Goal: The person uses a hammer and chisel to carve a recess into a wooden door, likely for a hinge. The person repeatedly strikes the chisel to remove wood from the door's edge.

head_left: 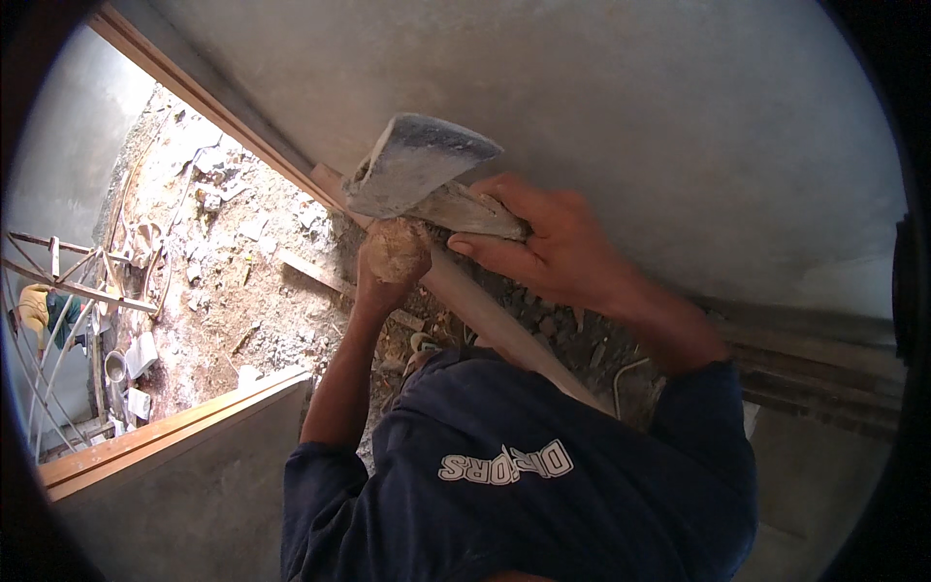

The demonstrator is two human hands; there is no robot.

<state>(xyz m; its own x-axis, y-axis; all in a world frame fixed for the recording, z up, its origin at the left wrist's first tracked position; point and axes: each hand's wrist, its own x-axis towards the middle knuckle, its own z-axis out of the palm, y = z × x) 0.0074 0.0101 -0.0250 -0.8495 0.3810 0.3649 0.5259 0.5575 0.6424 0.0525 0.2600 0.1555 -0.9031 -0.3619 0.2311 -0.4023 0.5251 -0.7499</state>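
Observation:
My left hand (374,276) is closed beside a long pale wooden pole (490,323). A rounded, dusty brown knob (399,250) shows at its top; whether this is a wooden end or part of the fist is unclear, and its grip is hidden. Just above sits a broad grey metal blade (424,165), flared and worn like an axe or hoe head. My right hand (543,242) pinches a short, dusty wooden piece (464,210) between thumb and fingers. That piece's far end passes under the blade; whether the two are joined I cannot tell.
Grey plastered wall (679,126) rises in front and to the right. At left, a wood-framed opening with a timber sill (175,427) looks onto rubble ground (218,252). Metal scaffolding (82,276) stands there, a person (44,308) partly visible beside it. Stacked boards (815,369) lie at right.

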